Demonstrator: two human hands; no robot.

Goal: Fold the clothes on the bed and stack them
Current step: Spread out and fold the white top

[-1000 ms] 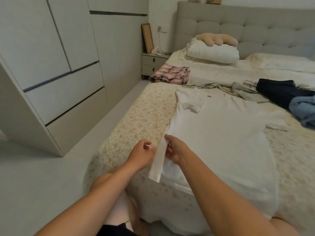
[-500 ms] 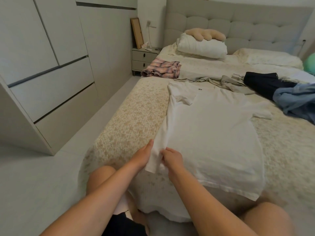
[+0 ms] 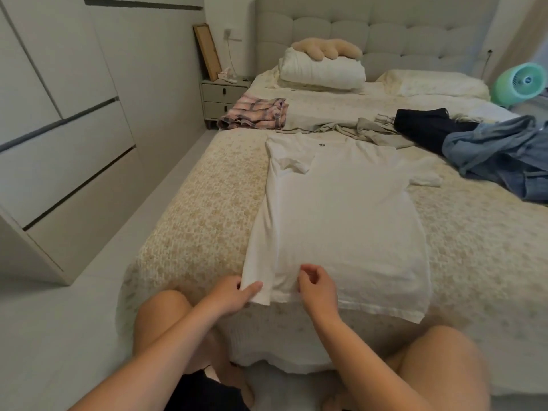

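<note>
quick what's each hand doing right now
Left hand: pinching the folded left edge of the white t-shirt at the hem.
Right hand: fingers curled above the hem; grip cannot be told.

Bed [image 3: 207, 203] with white T-shirt [image 3: 341, 218], clothes

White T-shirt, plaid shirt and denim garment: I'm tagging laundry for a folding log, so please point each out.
white T-shirt [image 3: 341, 221], head view, middle of its body.
plaid shirt [image 3: 255, 114], head view, centre of the folded bundle.
denim garment [image 3: 498, 152], head view, middle of the crumpled fabric.
</note>
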